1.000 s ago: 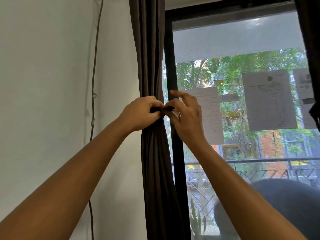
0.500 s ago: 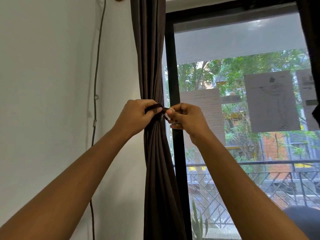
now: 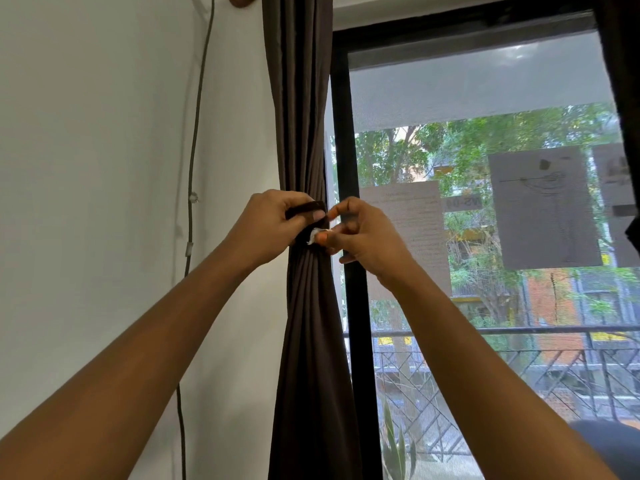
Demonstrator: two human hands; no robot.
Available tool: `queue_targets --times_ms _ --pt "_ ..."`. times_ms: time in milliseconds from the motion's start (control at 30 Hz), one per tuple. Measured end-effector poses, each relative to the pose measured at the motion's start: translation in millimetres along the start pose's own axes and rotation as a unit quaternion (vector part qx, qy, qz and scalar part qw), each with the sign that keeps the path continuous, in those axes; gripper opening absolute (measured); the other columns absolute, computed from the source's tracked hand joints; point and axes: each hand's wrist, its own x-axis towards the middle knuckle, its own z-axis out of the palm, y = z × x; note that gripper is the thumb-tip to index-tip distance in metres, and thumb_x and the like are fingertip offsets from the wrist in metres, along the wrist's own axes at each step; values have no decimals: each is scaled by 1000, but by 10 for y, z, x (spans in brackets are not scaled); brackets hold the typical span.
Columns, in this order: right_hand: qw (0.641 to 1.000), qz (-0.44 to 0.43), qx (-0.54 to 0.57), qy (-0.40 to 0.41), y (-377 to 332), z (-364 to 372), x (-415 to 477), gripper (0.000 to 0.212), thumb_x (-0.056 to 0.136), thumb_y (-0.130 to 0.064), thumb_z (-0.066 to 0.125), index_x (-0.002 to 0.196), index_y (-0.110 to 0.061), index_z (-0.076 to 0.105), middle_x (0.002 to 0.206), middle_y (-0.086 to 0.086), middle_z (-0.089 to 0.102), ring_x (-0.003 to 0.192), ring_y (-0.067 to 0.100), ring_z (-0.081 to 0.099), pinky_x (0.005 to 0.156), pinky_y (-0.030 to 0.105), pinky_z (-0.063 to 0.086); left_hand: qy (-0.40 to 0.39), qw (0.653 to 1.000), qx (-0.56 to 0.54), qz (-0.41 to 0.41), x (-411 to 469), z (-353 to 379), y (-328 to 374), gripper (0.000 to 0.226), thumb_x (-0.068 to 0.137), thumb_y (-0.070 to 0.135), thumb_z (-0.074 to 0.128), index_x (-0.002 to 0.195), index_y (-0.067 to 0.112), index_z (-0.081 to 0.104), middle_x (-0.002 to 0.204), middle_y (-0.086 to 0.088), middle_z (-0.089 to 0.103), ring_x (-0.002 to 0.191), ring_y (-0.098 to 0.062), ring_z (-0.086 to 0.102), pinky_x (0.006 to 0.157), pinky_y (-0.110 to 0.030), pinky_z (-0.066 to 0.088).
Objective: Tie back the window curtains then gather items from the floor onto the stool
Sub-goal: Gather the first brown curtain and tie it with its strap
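A dark brown curtain [image 3: 304, 98] hangs bunched at the left edge of the window. A dark tie-back strap [image 3: 306, 208] wraps round its waist. My left hand [image 3: 268, 225] grips the gathered curtain and pinches the strap under its thumb. My right hand [image 3: 360, 233] is just right of it, its thumb and fingers pinching the strap's end, where a small white patch [image 3: 314, 236] shows. A second dark curtain [image 3: 623, 81] hangs at the right edge. The floor and the stool are out of view.
A black window frame [image 3: 356, 306] stands right behind the curtain. Paper sheets [image 3: 540, 206] are stuck on the glass. A thin cable [image 3: 194, 140] runs down the white wall to the left. A dark rounded object [image 3: 609, 438] shows at lower right.
The view has shifted slightly. My right hand has pulled the strap's end a little apart from my left hand, baring a white patch. My left hand still grips the curtain.
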Motion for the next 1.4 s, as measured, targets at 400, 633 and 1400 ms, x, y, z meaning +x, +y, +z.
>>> queue_targets --times_ms 400,633,1400 --pt "950 -196 -223 100 296 98 170 8 78 -14 68 84 -17 62 70 -12 47 63 5 47 57 19 39 4 989 67 134 -46 -30 -30 18 80 3 72 96 12 73 89 9 63 78 -2 58 75 0 42" --pt "925 -215 -289 123 237 161 137 10 80 -19 65 82 -16 56 58 -14 43 47 5 38 46 16 21 34 997 -27 69 -102 -53 -88 23 81 3 71 92 23 68 85 16 64 85 -4 64 72 -11 53" --pt "931 177 267 -175 147 -155 162 31 91 -12 43 78 -17 70 50 -4 31 43 8 35 62 29 50 82 921 228 305 -168 142 -217 23 88 18 54 85 0 67 88 -15 69 64 -25 65 61 -24 53"
